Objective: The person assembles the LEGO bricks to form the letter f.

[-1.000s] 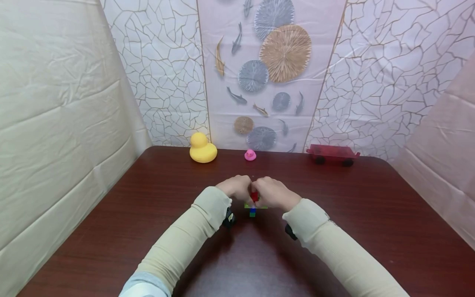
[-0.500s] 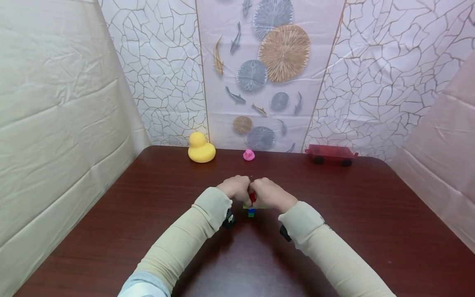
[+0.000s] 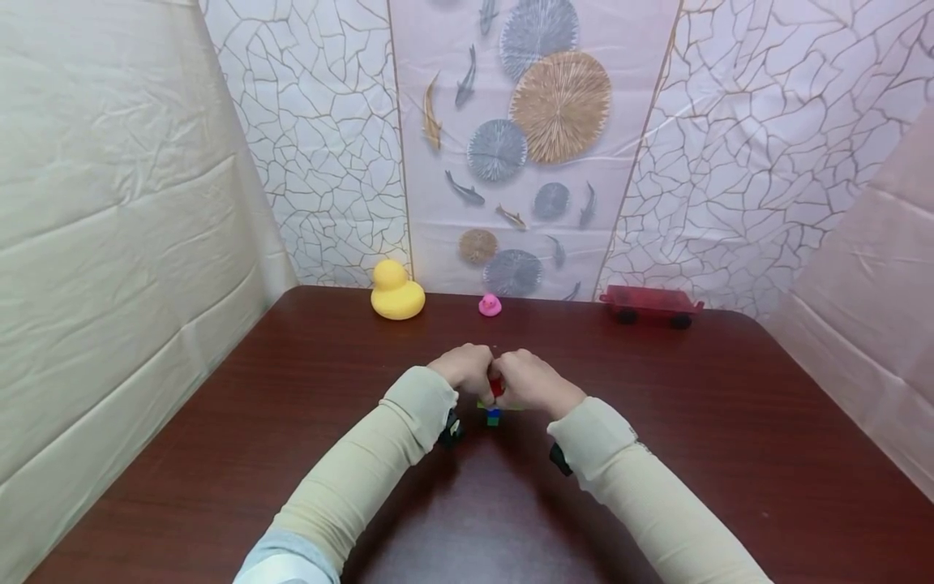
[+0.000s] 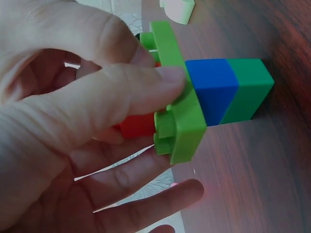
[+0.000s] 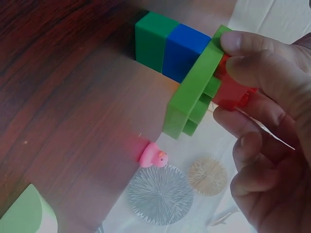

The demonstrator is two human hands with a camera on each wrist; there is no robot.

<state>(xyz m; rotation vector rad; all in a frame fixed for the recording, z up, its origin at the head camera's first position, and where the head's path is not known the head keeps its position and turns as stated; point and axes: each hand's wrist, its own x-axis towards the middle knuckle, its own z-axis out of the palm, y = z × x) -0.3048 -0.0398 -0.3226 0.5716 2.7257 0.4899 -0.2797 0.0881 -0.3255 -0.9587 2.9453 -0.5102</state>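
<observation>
Over the middle of the table, both hands meet at a small tower of toy building bricks. On the table stands its green brick [image 4: 250, 87], with a blue brick [image 4: 213, 90] above. A wider lime-green brick [image 4: 189, 131] lies across those two, its studs upward. The red brick [image 5: 231, 90] sits on top, mostly covered by fingers. My left hand [image 3: 464, 367] pinches the red brick, its thumb tip also against the lime-green one, with other fingers spread. From the other side my right hand [image 3: 536, 380] pinches the red brick between thumb and curled fingers.
Along the table's back edge stand a yellow duck [image 3: 397, 294], a small pink duck [image 3: 490, 306] and a red toy wagon [image 3: 651, 305] with black wheels. Behind them hangs a patterned cloth [image 3: 328, 146]; pale cloth [image 3: 117, 203] encloses the left side.
My right hand and forearm have shifted slightly left, toward my left hand. The left hand hardly moves, and the brick tower stays in place.
</observation>
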